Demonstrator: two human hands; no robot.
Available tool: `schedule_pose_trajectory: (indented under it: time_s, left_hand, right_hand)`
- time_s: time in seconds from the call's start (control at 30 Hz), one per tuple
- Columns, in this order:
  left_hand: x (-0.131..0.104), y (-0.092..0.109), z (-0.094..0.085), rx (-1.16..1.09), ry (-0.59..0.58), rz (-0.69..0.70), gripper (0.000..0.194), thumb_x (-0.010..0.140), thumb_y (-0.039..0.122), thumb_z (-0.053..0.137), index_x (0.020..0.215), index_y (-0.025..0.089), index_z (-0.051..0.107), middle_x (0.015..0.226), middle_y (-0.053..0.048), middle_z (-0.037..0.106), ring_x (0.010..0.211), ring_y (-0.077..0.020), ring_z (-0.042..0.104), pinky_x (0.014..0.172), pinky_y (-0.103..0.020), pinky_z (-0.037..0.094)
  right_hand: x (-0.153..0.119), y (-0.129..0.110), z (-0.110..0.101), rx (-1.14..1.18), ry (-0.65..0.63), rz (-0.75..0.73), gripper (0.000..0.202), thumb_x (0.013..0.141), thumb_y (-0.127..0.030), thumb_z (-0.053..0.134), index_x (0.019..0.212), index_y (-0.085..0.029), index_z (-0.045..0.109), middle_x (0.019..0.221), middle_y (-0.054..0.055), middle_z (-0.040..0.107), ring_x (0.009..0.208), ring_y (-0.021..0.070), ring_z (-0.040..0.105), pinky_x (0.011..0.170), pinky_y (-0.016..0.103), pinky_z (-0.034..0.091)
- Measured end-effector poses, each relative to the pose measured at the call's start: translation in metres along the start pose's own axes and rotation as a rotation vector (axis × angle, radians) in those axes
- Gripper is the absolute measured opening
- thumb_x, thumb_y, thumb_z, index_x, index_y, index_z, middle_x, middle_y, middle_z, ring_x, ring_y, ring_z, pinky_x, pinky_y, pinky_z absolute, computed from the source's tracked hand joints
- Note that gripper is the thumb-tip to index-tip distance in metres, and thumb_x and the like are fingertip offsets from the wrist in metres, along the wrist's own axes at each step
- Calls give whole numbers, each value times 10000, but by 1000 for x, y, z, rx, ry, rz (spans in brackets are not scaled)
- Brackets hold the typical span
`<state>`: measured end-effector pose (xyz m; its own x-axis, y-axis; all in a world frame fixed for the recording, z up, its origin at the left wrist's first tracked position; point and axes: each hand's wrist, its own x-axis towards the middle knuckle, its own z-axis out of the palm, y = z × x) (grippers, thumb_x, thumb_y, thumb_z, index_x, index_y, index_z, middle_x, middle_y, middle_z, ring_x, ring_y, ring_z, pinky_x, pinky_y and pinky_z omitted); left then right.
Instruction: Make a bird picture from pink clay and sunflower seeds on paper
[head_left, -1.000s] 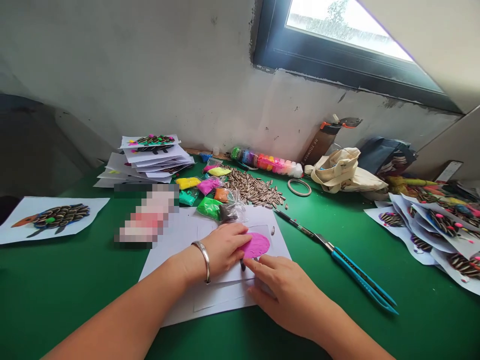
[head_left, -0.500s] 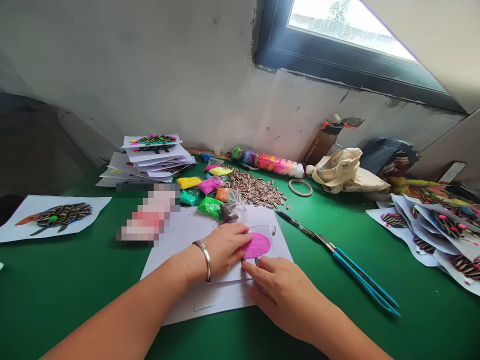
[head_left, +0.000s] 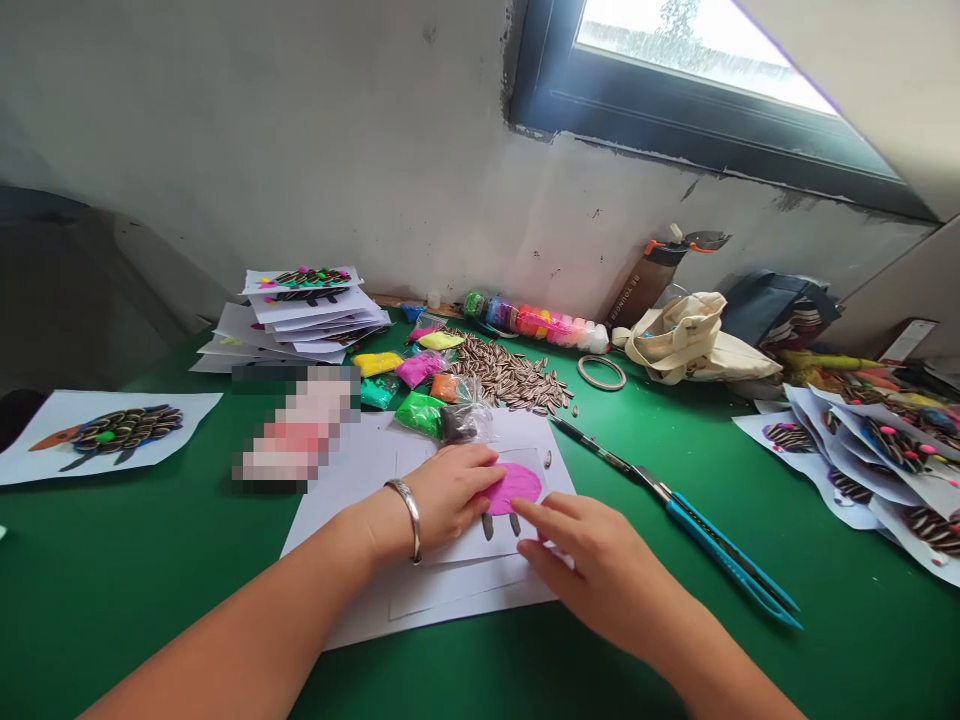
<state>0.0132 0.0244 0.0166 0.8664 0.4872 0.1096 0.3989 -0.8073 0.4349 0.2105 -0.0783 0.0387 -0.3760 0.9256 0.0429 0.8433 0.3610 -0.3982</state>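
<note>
A flat pink clay oval (head_left: 514, 488) lies on a white paper sheet (head_left: 450, 575), with two short dark clay legs (head_left: 488, 527) at its lower edge. My left hand (head_left: 448, 497), a silver bangle at its wrist, rests flat on the paper, its fingertips at the oval's left side. My right hand (head_left: 581, 545) is at the oval's lower right, fingers apart and the index fingertip by its edge, with nothing held. A single sunflower seed (head_left: 547, 460) lies on the paper right of the oval. Part of the oval's left side is hidden by my left fingers.
Behind the paper are clay packets (head_left: 420, 415) and a pile of sunflower seeds (head_left: 506, 375). A blue-handled tool (head_left: 731, 560) and a dark pen (head_left: 592, 445) lie at right. Finished seed pictures (head_left: 127, 435) sit left, a paper stack (head_left: 300, 320) farther back, more pictures (head_left: 870, 450) far right.
My right hand has moved right and slightly up from the dark legs, uncovering them. My left hand stays in place on the paper.
</note>
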Motion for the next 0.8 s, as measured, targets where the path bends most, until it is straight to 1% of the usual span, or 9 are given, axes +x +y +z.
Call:
schedule_pose_trajectory:
  time_s: [0.1,0.17,0.23,0.33,0.43,0.53,0.6,0.7,0.8]
  left_hand:
    - [0,1,-3,-12,-12,19,200,911,195,465,1063,178,594,1016,-82,560,924,-219,541,830,-323,454]
    - [-1,0,-3,-9,-13,20,188,904,268,516,1056,187,592,1025,-76,555,926,-224,535,817,-322,454]
    - [-1,-1,-2,4,-9,7,239,873,311,580,1078,188,586,1064,-81,552,956,-238,527,833,-334,450]
    - [-1,-2,0,27,-2,-1,280,843,310,620,1091,185,581,1098,-91,552,981,-251,524,857,-353,443]
    - [-1,-2,0,30,-7,12,236,877,311,570,1076,184,586,1079,-94,561,966,-248,532,844,-349,451]
    - [0,-1,-1,37,-7,21,226,911,270,493,1092,172,586,1087,-109,567,991,-254,537,872,-367,448]
    - [0,0,-1,38,1,20,230,898,229,483,1092,165,588,1095,-119,570,1002,-259,539,884,-378,449]
    - [0,-1,1,41,24,23,232,869,199,493,1075,166,594,1097,-122,576,1016,-262,538,901,-389,450]
    - [1,-2,3,55,32,28,223,858,197,499,1055,168,600,1090,-118,580,1015,-261,542,902,-389,451]
  right_hand:
    - [4,14,-5,21,92,103,272,934,-283,464,1134,-252,646,785,20,601,675,144,531,604,247,394]
    - [7,21,-5,37,139,153,274,929,-277,464,1109,-243,668,774,18,607,650,138,534,588,246,395]
    - [10,28,-3,59,181,190,279,924,-280,465,1095,-228,679,772,18,618,635,135,541,585,246,403]
    - [13,38,0,80,239,234,277,909,-283,476,1069,-215,692,782,23,646,662,144,571,606,249,424]
    - [17,48,2,35,288,268,263,895,-274,476,1008,-221,707,809,33,675,720,164,603,656,262,437]
    - [22,54,7,-37,308,296,256,903,-277,461,957,-228,707,836,38,683,773,176,611,694,269,428]
    - [26,54,11,-98,302,326,257,918,-288,448,931,-228,698,831,35,675,788,177,604,700,265,410]
    - [33,49,17,-194,281,379,253,931,-312,446,898,-225,682,813,28,646,746,162,584,672,254,379]
    - [38,45,21,-254,273,400,219,925,-308,469,922,-225,672,852,28,629,716,146,569,645,247,358]
